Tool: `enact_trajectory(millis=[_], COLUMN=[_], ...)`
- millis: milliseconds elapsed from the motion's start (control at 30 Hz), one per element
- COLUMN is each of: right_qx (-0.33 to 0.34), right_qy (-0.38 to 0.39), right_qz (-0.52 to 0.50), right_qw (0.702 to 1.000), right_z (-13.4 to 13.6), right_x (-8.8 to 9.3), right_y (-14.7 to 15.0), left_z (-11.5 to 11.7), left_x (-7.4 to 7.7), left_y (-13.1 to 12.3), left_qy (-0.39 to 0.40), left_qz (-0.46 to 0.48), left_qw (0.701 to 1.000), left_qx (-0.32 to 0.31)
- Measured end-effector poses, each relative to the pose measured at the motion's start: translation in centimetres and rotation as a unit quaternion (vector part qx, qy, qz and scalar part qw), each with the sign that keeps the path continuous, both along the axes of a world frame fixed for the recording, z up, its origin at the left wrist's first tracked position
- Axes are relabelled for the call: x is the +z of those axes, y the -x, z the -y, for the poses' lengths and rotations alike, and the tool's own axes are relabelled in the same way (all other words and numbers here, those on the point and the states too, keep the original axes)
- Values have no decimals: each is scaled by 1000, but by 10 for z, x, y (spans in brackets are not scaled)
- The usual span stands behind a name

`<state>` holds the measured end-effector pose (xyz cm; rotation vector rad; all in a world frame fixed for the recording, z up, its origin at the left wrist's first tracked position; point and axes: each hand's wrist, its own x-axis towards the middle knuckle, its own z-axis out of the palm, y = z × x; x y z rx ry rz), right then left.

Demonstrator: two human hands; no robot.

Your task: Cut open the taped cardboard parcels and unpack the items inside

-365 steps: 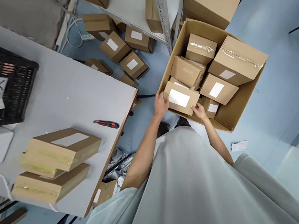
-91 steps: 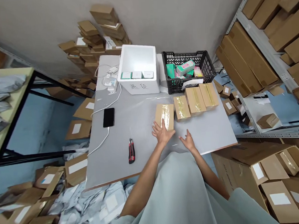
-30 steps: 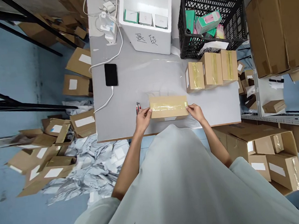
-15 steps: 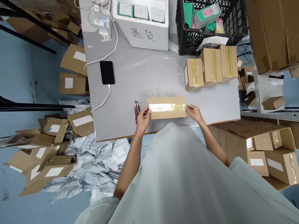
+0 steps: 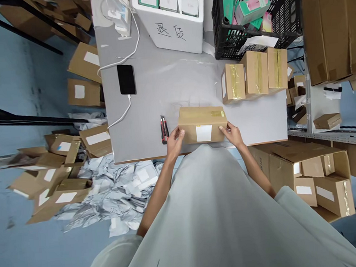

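A brown cardboard box (image 5: 188,128) with a white label on its near side and a strip of yellowish tape on top is held at the table's front edge. My left hand (image 5: 175,141) grips its left end, thumb on the near side. At the right end, my right hand (image 5: 232,134) holds it the same way. Just left of the box lies a red and black utility knife (image 5: 164,129). Three taped cardboard boxes (image 5: 256,74) stand side by side at the back right of the grey table (image 5: 155,79).
At the back are a white foam bin (image 5: 174,33) and a black crate (image 5: 228,43) with green and pink boxes. A phone (image 5: 126,79) on a white cable lies left. A large open carton (image 5: 279,166) stands below right.
The box has tipped between my hands, so its labelled side now faces me and the long shiny tape strip no longer shows. The whole view has shifted slightly.
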<state>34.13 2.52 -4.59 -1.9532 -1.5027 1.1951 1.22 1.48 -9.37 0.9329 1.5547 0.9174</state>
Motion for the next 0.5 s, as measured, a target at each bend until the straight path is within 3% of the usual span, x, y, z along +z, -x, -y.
enact_trajectory(millis=[133,267,400,500], right_qx=[-3,-11,-18,-36], right_qy=[8,29,48,51], right_qz=[83,111,80,-11], right_qw=[996,993,996,998], right_z=[-22,-40,-49,-43], right_x=[2,-16,-37,-47], right_y=[-3,-1,-1,-7], left_z=[-16,-28,-35,-33], left_x=[-10,-29,-42,-47], left_y=[-1,-2,1,5], left_qy=[-11,9,28,47], left_qz=[-31,-53,-54,-38], left_qw=[999,998,998,998], left_qx=[-13,-23,-34,-29])
